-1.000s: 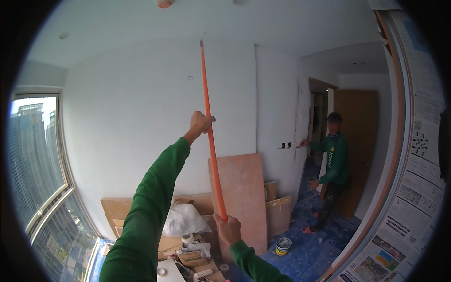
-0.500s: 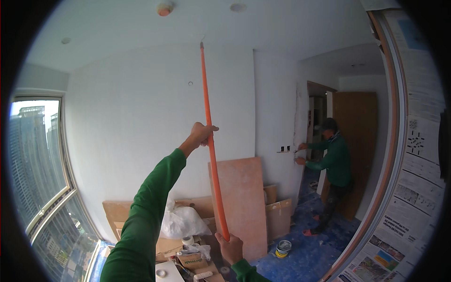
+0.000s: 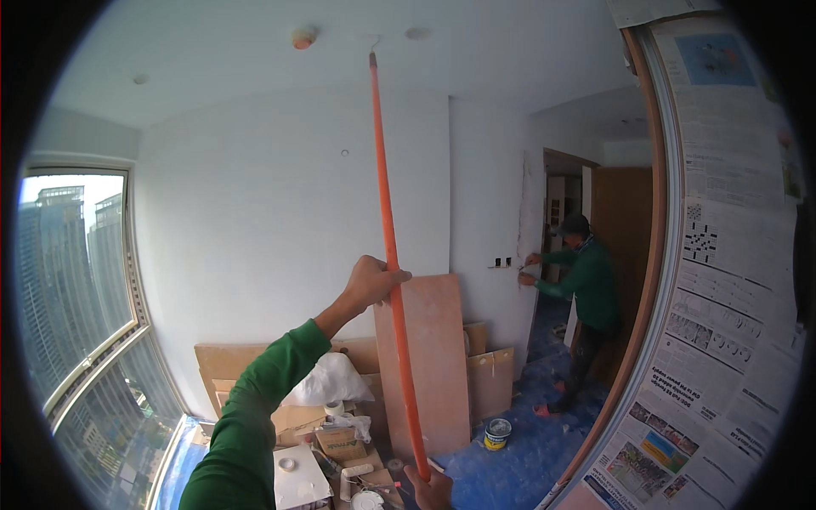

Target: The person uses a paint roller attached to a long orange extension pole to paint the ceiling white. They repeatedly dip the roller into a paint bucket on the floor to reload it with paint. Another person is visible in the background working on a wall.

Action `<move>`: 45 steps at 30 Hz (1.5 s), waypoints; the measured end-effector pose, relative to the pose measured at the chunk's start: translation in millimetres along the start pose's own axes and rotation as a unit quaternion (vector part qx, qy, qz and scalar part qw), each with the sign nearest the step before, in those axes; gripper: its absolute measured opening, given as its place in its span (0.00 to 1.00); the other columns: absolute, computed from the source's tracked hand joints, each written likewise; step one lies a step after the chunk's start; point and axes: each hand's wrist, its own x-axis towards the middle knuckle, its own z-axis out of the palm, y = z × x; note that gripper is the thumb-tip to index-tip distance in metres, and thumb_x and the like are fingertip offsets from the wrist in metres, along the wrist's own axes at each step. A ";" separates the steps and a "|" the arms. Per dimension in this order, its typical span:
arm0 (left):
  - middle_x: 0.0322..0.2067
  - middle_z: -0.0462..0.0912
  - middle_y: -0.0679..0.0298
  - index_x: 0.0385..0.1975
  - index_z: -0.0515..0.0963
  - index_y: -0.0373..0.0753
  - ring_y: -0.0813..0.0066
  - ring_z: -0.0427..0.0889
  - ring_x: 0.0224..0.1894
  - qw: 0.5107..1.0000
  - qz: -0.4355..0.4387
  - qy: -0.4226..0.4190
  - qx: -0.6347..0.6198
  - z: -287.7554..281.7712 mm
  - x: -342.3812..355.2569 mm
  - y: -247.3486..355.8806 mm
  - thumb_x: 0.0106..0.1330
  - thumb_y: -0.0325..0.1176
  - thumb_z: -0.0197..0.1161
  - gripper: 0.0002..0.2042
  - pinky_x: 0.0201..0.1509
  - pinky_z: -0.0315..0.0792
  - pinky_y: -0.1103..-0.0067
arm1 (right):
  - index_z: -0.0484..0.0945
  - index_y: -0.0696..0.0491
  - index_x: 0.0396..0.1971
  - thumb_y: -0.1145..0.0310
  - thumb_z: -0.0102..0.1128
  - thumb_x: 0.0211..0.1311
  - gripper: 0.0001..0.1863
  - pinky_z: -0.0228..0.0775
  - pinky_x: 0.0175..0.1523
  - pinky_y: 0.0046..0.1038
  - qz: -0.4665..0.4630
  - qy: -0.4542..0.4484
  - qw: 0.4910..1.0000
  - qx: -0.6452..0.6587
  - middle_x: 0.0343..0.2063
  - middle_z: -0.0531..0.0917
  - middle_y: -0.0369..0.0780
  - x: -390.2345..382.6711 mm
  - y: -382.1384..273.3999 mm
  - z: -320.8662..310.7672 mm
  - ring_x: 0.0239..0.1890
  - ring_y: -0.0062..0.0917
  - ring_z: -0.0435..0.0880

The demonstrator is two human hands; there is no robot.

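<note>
A long orange extension pole rises steeply in front of me. Its dark tip carries a thin bent wire frame against the white ceiling; a roller on it is hard to make out. My left hand is wrapped around the pole partway up, in a green sleeve. Down near the pole's lower end, my right hand grips it, partly cut off by the lower edge.
Boards, a white plastic bag and cluttered boxes lie below. A paint bucket stands on blue floor covering. Another person works at the right wall. A window is left; newspaper covers the right side.
Both hands and the pole's lower end sit lower in the picture, while its tip reaches higher against the ceiling. The view has shifted slightly right. The other person stays at the wall.
</note>
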 end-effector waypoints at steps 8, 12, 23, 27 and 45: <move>0.18 0.82 0.56 0.23 0.80 0.25 0.72 0.83 0.18 0.999 0.024 -0.043 0.022 23.1 -113.6 57.3 0.59 0.39 0.66 0.18 0.24 0.76 0.80 | 0.80 0.55 0.42 0.49 0.62 0.62 0.23 0.66 0.28 0.35 0.072 -0.098 0.993 -0.011 0.18 0.78 0.42 -88.2 -42.2 -95.4 0.20 0.27 0.72; 0.20 0.83 0.54 0.26 0.80 0.25 0.73 0.84 0.20 0.997 0.033 -0.069 0.001 31.7 -152.2 72.7 0.61 0.39 0.65 0.17 0.29 0.78 0.79 | 0.81 0.55 0.37 0.50 0.64 0.61 0.21 0.64 0.27 0.33 0.073 -0.058 0.994 0.063 0.16 0.75 0.41 -119.8 -34.9 -111.7 0.19 0.25 0.68; 0.28 0.84 0.55 0.35 0.77 0.29 0.69 0.86 0.31 0.974 0.063 -0.156 -0.150 67.5 -160.8 59.9 0.63 0.32 0.64 0.11 0.31 0.78 0.79 | 0.80 0.55 0.27 0.58 0.66 0.60 0.14 0.61 0.24 0.31 0.183 0.010 0.965 0.185 0.14 0.72 0.33 -195.8 59.2 -128.5 0.20 0.19 0.66; 0.31 0.83 0.53 0.37 0.75 0.29 0.63 0.86 0.31 0.965 0.002 -0.166 -0.205 64.8 -127.9 95.3 0.65 0.31 0.59 0.10 0.33 0.80 0.77 | 0.79 0.56 0.26 0.58 0.63 0.60 0.15 0.61 0.25 0.31 0.158 0.007 0.987 0.001 0.14 0.71 0.33 -189.8 9.7 -159.3 0.20 0.19 0.64; 0.29 0.83 0.48 0.37 0.75 0.22 0.59 0.87 0.29 0.984 0.030 -0.110 -0.134 69.3 -43.7 157.0 0.62 0.29 0.60 0.13 0.33 0.82 0.72 | 0.77 0.58 0.24 0.56 0.62 0.62 0.19 0.66 0.26 0.35 0.026 0.062 0.998 -0.016 0.13 0.75 0.44 -110.7 -64.0 -205.1 0.16 0.29 0.69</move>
